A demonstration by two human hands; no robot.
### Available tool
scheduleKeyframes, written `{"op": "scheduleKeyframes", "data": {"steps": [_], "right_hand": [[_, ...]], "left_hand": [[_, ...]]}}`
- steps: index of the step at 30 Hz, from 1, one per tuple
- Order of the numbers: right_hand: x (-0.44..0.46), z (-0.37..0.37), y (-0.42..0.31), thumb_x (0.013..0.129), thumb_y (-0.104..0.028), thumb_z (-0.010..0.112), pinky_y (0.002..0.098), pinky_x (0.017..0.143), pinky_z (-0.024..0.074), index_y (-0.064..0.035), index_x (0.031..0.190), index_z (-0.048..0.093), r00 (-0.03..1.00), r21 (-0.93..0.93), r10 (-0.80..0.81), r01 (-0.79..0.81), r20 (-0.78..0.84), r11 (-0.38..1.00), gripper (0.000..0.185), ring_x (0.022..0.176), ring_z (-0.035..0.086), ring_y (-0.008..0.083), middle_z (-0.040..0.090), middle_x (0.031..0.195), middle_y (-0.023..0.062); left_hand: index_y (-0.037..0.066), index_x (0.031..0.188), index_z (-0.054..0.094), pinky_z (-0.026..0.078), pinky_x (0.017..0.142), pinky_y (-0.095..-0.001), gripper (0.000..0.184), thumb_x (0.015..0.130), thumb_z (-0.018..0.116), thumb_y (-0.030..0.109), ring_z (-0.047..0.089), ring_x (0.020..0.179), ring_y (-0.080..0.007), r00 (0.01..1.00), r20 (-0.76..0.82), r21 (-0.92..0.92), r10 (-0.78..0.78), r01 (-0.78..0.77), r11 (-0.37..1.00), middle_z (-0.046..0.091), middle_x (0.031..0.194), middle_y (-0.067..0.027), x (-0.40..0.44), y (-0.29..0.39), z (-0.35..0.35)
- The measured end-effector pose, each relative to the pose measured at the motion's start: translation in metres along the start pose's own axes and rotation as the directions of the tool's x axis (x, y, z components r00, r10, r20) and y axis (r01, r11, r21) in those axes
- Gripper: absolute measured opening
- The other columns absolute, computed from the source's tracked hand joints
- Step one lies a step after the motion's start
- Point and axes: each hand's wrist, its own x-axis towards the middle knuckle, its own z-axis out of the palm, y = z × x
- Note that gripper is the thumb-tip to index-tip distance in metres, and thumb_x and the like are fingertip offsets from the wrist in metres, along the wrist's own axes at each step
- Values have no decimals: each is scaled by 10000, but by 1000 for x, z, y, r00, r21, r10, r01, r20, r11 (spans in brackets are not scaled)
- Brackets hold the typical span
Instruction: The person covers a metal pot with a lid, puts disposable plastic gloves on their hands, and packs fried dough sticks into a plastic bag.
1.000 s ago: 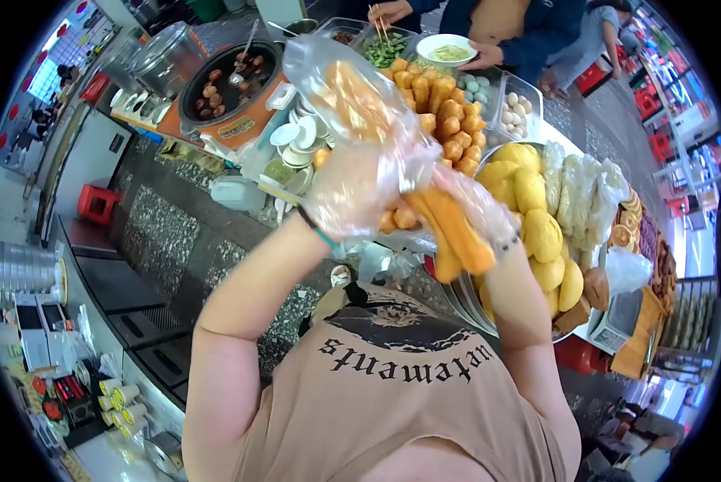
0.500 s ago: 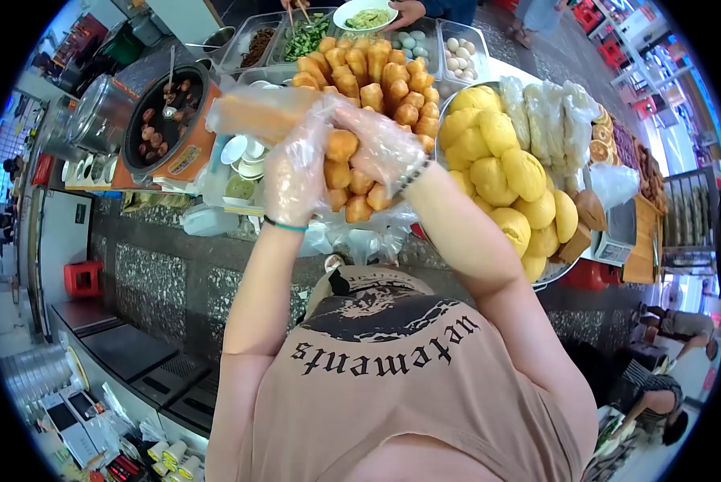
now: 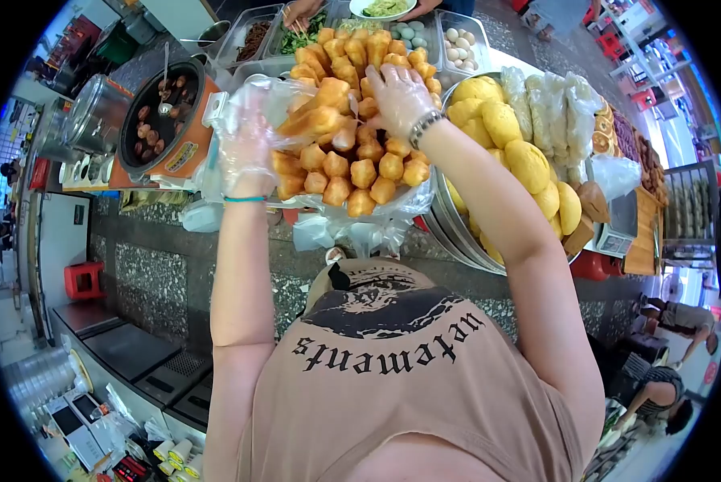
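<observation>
My left hand (image 3: 246, 153), in a clear plastic glove and blurred by motion, grips a clear plastic bag (image 3: 268, 100). Big fried dough sticks (image 3: 311, 124) lie at the bag's mouth; whether they are inside it I cannot tell. My right hand (image 3: 401, 100), gloved too, rests over the pile of fried dough sticks (image 3: 360, 170) with its fingers spread, touching their tops. Most of the pile stands on end in a plastic-lined holder. Just right of that hand are yellow buns (image 3: 528, 167) on a round metal tray (image 3: 449, 233).
On the left stands an orange cooker (image 3: 188, 149) with round brown food and a ladle. Behind the pile are tubs of eggs (image 3: 459, 48) and chopped greens (image 3: 300, 36). Another person's hand (image 3: 300, 12) reaches in there, beside a white bowl (image 3: 368, 10). Bagged food (image 3: 565, 108) lies right.
My hands have moved apart. The left drew left with the bag, and the right moved up and right onto the pile. The co-worker's bowl shifted away slightly.
</observation>
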Motion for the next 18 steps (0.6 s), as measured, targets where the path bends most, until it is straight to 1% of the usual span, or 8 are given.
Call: {"op": "scheduleKeyframes", "data": {"steps": [1,3,7,8,13,15,16,18], "right_hand": [[10,0,3,782,-350,709,386,1021,352,-16,1377,339,1000,1,-5,5,1,1000,776,1222,444,297,483,1283,168],[30,-3,3,723,-361,757,399,1001,390,-20,1415,259,955,124,-7,-32,298,992,918,1218,454,327,487,1267,189],[54,-19,1,694,-365,760,406,994,391,-1,1264,434,834,143,-73,-7,547,990,750,1127,534,338,542,1197,199],[53,-8,2,702,-343,724,413,981,394,-2,1149,494,883,181,-79,-7,463,983,608,1095,548,344,564,1159,202],[39,2,7,773,-286,670,440,999,380,-51,1144,501,891,213,-172,87,421,973,471,1092,563,330,575,1160,211],[25,-20,10,780,-244,662,436,960,418,-74,1123,507,906,291,-121,-2,405,957,413,1080,563,346,583,1140,217],[21,-18,17,779,-232,662,438,937,435,-96,1152,506,926,335,-90,-41,367,942,426,1077,563,349,580,1148,214],[15,14,32,769,-193,640,430,889,454,-62,1250,454,976,416,-133,49,174,908,532,1012,583,322,606,1011,178]], "left_hand": [[73,1254,521,444,717,-254,387,891,573,193,551,791,-119,922,-12,-436,-388,345,831,600,985,-17,2,17,-3],[71,1222,550,429,690,-239,343,899,558,184,516,756,-96,913,-29,-463,-408,349,814,590,959,-4,8,21,-14],[51,1133,629,335,532,-156,258,925,487,111,380,598,-22,912,63,-608,-405,357,709,585,909,37,14,25,-29],[53,1140,626,319,525,-152,266,923,479,99,370,589,-22,917,48,-570,-396,351,743,555,846,51,14,32,-26],[61,1102,651,309,518,-175,245,906,529,143,362,581,-28,904,55,-369,-424,413,833,474,710,67,24,11,-28],[64,1013,678,331,533,-200,247,879,602,257,383,589,-37,932,16,11,-361,361,933,465,690,60,39,-5,-30],[67,905,682,375,571,-239,286,831,657,342,437,621,-74,977,106,-77,-186,195,978,489,697,33,50,-29,-34],[67,866,671,389,595,-252,295,828,659,359,458,639,-94,967,45,-39,-250,251,967,512,708,16,40,12,-29]]}}
